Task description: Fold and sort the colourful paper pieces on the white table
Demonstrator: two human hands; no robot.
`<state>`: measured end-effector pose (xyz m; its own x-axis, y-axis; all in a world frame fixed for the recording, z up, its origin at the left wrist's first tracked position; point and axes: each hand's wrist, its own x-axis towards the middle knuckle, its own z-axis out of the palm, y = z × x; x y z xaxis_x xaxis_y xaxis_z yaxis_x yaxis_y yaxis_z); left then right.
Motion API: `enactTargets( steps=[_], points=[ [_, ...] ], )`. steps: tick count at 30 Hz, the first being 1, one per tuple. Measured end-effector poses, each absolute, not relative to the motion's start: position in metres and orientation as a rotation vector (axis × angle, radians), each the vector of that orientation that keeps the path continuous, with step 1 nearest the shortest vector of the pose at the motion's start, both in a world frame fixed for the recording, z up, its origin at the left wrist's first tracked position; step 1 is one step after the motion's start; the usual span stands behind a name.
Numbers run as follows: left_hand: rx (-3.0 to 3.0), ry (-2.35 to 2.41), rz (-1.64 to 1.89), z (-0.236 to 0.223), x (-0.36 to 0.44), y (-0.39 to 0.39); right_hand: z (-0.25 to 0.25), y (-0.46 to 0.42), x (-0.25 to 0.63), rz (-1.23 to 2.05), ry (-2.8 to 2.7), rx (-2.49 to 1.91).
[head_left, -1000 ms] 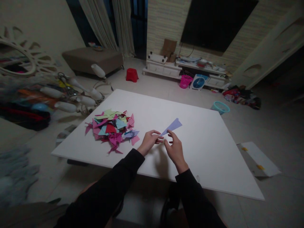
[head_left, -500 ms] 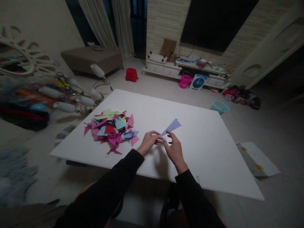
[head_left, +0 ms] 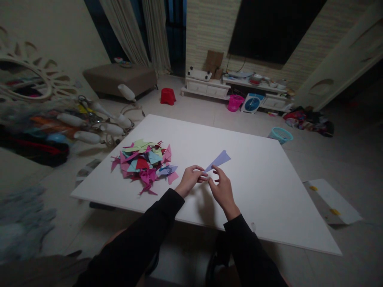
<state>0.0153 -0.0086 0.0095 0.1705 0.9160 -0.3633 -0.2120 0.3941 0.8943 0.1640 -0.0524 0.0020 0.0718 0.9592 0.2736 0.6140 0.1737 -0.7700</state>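
"Paper (head_left: 220, 158), lilac, over the table (head_left: 263, 191)! Left hand (head_left: 191, 179) pinches its narrow tip; right hand (head_left: 224, 189) curls at the edge, whether gripping I can't tell."

"Steady tip, matched edges, crisp creases: that's the way."

"Anything crowding it?"

"Folded-paper pile (head_left: 143, 165) near the left wrist; blue basket (head_left: 280, 135) by the far corner."

Folded-paper pile (head_left: 145, 164) blocks left of white tabletop (head_left: 269, 191); open passage right of right hand (head_left: 222, 189).

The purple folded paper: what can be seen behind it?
Beyond the purple folded paper, the white table shows. The part covered by the paper, the left hand and the right hand cannot be seen.
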Motion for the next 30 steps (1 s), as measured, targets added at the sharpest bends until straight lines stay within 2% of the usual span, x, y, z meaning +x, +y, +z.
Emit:
enactTargets(
  steps=[30],
  points=[
    [0.799, 1.119, 0.934, 0.0129, 0.0136, -0.0075, 0.0058, -0.0519, 0.1625, 0.539, -1.650, -1.520]
  ],
)
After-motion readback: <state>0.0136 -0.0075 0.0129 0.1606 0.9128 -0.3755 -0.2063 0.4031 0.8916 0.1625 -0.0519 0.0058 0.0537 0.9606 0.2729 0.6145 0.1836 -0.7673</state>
